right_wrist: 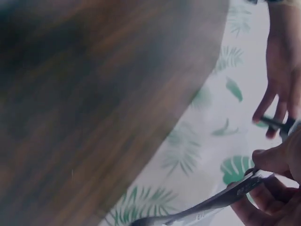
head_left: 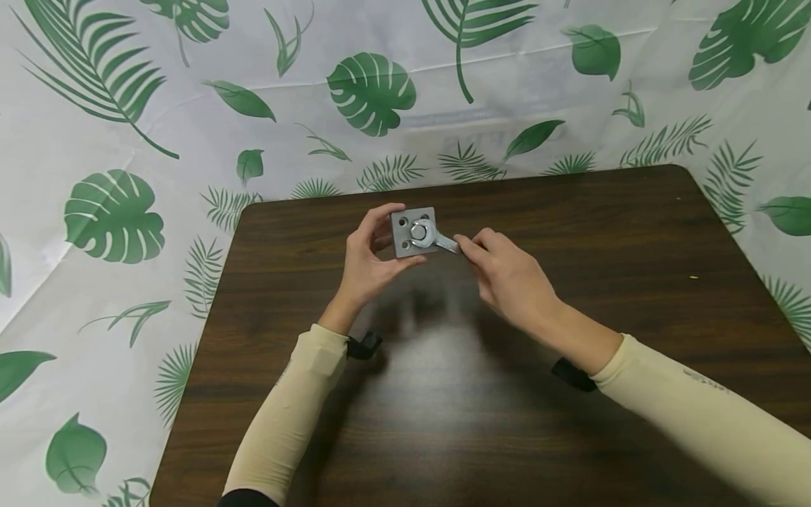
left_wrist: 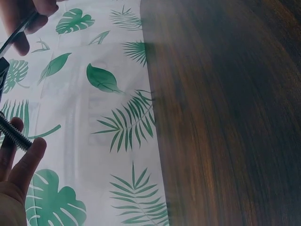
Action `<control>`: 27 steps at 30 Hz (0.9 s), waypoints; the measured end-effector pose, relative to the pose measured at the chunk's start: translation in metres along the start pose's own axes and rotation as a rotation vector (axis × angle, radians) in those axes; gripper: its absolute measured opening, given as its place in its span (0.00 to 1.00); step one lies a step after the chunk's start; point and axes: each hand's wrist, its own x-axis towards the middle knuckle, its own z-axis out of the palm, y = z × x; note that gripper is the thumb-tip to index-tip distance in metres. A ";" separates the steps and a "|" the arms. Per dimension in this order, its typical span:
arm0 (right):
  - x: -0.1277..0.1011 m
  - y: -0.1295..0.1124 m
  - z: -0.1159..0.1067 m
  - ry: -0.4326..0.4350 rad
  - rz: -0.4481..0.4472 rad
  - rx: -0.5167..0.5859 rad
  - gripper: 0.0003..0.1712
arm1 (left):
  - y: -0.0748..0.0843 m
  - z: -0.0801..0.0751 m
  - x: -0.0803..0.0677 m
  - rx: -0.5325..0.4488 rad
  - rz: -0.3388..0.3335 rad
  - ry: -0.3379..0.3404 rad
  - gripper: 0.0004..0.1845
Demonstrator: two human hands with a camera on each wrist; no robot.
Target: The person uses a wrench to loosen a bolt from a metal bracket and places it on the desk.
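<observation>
My left hand [head_left: 367, 264] grips a square grey metal plate [head_left: 400, 224] by its edges, above the table. Holes show near the plate's corners, and a large bolt [head_left: 418, 231] sits in its middle, head towards me. Behind the plate, the bolt's threaded shank [left_wrist: 16, 134] runs out beside the left fingers [left_wrist: 29, 162]. My right hand [head_left: 510, 274] pinches a silver wrench [head_left: 447, 243], whose open end lies around the bolt head. In the right wrist view the wrench handle [right_wrist: 207, 205] extends away from the thumb and fingers.
Beneath both hands is a dark wood-grain table [head_left: 431, 436] with rounded back corners. A white sheet with green leaf prints [head_left: 285, 134] hangs behind and beside it. One tiny pale scrap [head_left: 693, 277] lies on the right of the tabletop.
</observation>
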 end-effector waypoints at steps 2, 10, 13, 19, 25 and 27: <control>0.002 0.005 -0.004 -0.011 -0.025 -0.063 0.30 | 0.000 0.000 0.000 -0.002 0.000 -0.008 0.40; 0.012 0.018 -0.020 -0.009 -0.119 -0.212 0.34 | 0.001 0.000 0.001 -0.005 0.021 -0.024 0.39; 0.015 0.021 -0.022 0.015 -0.153 -0.229 0.34 | 0.000 0.000 0.001 -0.008 0.032 -0.025 0.39; 0.022 0.026 -0.024 0.055 -0.191 -0.245 0.32 | -0.008 0.000 0.000 -0.008 0.055 -0.029 0.40; 0.029 0.031 -0.027 0.085 -0.247 -0.285 0.32 | -0.004 0.000 0.001 -0.025 0.075 -0.042 0.39; 0.032 0.033 -0.029 0.103 -0.270 -0.295 0.31 | -0.006 0.000 0.001 -0.034 0.086 -0.045 0.39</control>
